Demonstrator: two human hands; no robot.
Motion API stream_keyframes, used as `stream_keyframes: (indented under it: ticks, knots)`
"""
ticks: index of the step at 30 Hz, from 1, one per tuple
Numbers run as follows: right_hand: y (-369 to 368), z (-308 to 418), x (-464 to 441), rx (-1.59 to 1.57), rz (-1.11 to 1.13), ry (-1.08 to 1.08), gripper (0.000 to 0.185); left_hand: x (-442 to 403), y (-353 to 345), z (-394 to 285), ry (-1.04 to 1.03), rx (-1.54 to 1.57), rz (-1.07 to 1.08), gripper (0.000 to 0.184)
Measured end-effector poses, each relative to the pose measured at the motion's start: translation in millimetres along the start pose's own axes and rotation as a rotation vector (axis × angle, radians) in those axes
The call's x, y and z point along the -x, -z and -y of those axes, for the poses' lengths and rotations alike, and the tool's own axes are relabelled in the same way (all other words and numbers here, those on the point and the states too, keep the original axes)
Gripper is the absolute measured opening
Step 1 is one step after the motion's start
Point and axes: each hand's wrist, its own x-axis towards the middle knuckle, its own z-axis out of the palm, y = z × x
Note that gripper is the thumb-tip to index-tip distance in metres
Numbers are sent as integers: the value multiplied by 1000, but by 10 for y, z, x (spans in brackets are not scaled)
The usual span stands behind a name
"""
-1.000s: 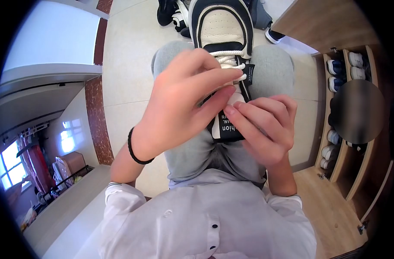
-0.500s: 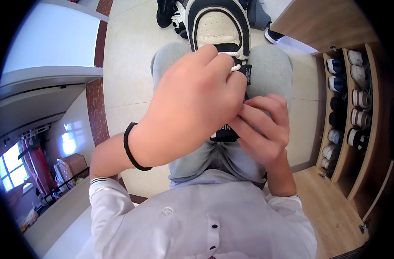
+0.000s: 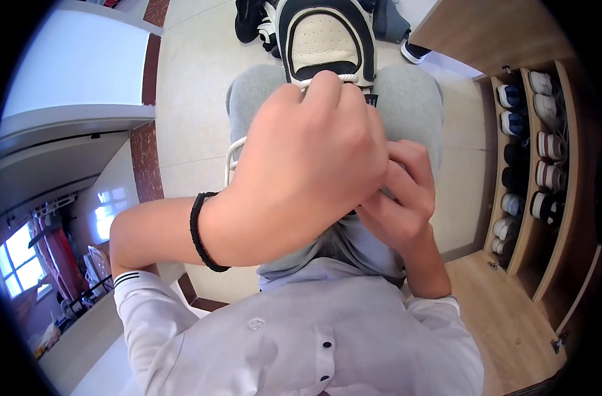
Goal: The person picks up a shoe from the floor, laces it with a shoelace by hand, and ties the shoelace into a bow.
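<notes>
A cream and black shoe (image 3: 324,43) rests between my knees, its toe pointing away from me. My left hand (image 3: 307,145), with a black band at the wrist, is closed over the shoe's laced part and hides most of it. What its fingers hold is hidden. A loop of white lace (image 3: 232,157) shows to the left of that hand. My right hand (image 3: 403,191) is beside it, fingers bent and pressed together near the shoe's heel end; anything between them cannot be made out.
Several shoes stand in a wooden shoe cabinet (image 3: 522,237) at the right, its door (image 3: 495,33) open. Beyond my knees, other shoes (image 3: 249,20) lie on the tiled floor (image 3: 195,79). A white panel (image 3: 76,59) stands at the left.
My left hand has turned over the laces and now covers the tongue and its label. A loop of lace has appeared at its left. The shoe has shifted slightly left.
</notes>
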Motion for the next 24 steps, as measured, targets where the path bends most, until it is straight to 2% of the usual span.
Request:
stream_keyframes:
  ticks: [5, 10, 20, 24]
  knots:
    - [-11, 66, 65, 3, 6, -70, 25, 32, -68, 37, 2, 8, -66, 19]
    - [35, 66, 74, -13, 18, -93, 43, -17, -144, 90, -37, 154, -124, 19]
    - [59, 65, 81, -71, 0, -143, 49, -102, -153, 120, -65, 215, -147, 16]
    - [76, 49, 89, -83, 47, -122, 47, -11, -98, 175, 31, 300, -122, 17]
